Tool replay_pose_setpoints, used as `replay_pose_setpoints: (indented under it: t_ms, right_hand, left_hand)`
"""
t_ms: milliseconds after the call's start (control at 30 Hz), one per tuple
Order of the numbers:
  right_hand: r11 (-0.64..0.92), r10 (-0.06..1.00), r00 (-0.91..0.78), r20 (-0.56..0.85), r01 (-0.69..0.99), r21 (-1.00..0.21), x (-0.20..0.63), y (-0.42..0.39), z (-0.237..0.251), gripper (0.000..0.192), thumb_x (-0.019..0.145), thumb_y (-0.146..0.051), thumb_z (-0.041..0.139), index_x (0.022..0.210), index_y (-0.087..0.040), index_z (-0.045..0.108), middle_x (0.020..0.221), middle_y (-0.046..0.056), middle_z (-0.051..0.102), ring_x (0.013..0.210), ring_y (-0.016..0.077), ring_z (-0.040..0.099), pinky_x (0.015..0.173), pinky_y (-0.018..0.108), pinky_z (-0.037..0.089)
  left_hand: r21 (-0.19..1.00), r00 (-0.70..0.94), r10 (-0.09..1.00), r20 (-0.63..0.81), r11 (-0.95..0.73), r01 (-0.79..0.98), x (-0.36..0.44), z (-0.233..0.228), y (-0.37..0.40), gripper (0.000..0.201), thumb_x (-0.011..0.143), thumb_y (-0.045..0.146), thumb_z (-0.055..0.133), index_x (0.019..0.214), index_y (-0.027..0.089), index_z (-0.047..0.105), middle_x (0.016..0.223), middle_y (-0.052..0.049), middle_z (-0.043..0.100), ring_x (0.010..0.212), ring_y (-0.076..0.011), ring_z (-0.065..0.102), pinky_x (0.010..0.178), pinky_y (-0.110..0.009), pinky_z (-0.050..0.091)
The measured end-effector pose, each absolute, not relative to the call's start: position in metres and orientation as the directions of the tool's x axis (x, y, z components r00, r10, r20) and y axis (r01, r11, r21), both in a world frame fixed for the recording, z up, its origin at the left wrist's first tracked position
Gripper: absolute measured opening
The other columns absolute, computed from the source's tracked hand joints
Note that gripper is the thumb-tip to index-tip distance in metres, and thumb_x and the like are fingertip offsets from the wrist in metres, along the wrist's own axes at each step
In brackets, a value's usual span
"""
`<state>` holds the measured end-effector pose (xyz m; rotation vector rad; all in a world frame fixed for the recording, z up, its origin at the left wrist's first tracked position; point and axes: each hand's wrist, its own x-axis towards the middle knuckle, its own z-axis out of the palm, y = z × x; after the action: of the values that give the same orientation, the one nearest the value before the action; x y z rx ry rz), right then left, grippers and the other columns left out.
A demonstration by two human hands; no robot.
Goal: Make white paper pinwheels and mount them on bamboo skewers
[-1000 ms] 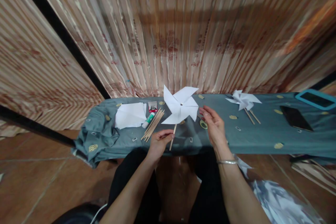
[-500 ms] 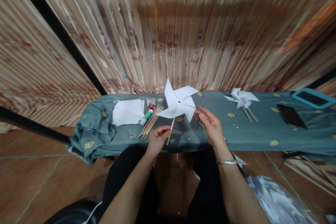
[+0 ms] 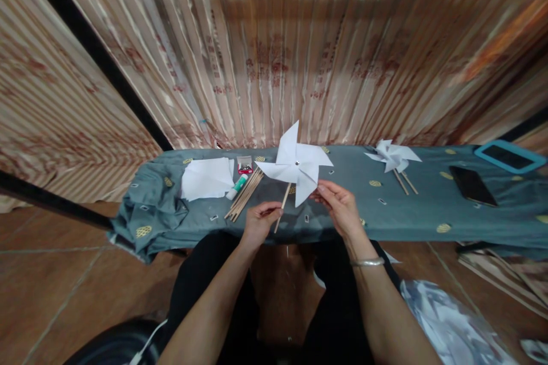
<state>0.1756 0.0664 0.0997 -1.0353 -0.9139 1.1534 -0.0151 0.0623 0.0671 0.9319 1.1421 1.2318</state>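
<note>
No writing legible; left hand (image 3: pixel 259 221) pinches the pinwheel (image 3: pixel 295 164) stick, right hand (image 3: pixel 338 205) now touching a blade tip near the desk (image 3: pixel 419 211) front edge

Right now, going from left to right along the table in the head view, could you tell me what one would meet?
White paper sheets → bundle of wooden sticks → left hand → held white pinwheel → right hand → finished pinwheels → black phone → blue-framed tablet.

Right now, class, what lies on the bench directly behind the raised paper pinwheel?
Behind the pinwheel shows the blue-grey cloth; whatever its blades cover cannot be seen.
</note>
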Motion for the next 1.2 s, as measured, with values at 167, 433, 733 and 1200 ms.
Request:
replay_pose_setpoints:
  t_ms: [167, 433, 733, 1200]
  right_hand:
    - [0.039, 0.988, 0.155, -0.012, -0.323, -0.945, 0.17, 0.066, 0.101, 0.038, 0.056, -0.048, 0.085, 0.082, -0.022, 0.076, 0.065, 0.0, 0.073, 0.058, 0.0127, 0.063, 0.058, 0.024, 0.047]
    - [0.018, 0.992, 0.127, -0.025, -0.327, -0.945, 0.165, 0.065, 0.104, 0.04, 0.056, -0.052, 0.084, 0.078, -0.021, 0.074, 0.062, 0.0, 0.071, 0.057, 0.0131, 0.062, 0.057, 0.025, 0.046]
    - [-0.024, 0.995, 0.086, -0.058, -0.354, -0.935, 0.158, 0.065, 0.105, 0.036, 0.052, -0.05, 0.086, 0.07, -0.021, 0.072, 0.058, -0.001, 0.07, 0.053, 0.013, 0.062, 0.054, 0.024, 0.046]
    - [0.05, 0.993, 0.112, 0.028, -0.195, -0.979, 0.144, 0.067, 0.094, 0.033, 0.065, -0.051, 0.076, 0.06, -0.02, 0.069, 0.052, -0.001, 0.065, 0.048, 0.0092, 0.052, 0.051, 0.023, 0.042]
  left_hand:
    - [0.973, -0.008, 0.993, -0.121, 0.117, -0.198, -0.015, 0.068, 0.061, 0.022, 0.051, 0.026, 0.082, 0.069, 0.017, 0.077, 0.065, -0.001, 0.071, 0.06, -0.0124, 0.06, 0.062, -0.024, 0.047]
    - [0.963, -0.006, 0.99, -0.14, 0.135, -0.233, -0.013, 0.068, 0.061, 0.02, 0.049, 0.025, 0.081, 0.067, 0.018, 0.076, 0.062, 0.0, 0.071, 0.057, -0.0114, 0.059, 0.06, -0.023, 0.046]
    - [0.968, 0.024, 0.994, -0.108, 0.11, -0.225, -0.01, 0.07, 0.059, 0.016, 0.051, 0.025, 0.078, 0.067, 0.019, 0.077, 0.062, 0.0, 0.07, 0.057, -0.0108, 0.057, 0.06, -0.023, 0.045]
    - [0.985, 0.061, 0.997, -0.046, 0.055, -0.164, -0.007, 0.068, 0.058, 0.015, 0.054, 0.025, 0.078, 0.067, 0.018, 0.077, 0.065, -0.001, 0.069, 0.059, -0.0123, 0.056, 0.059, -0.024, 0.044]
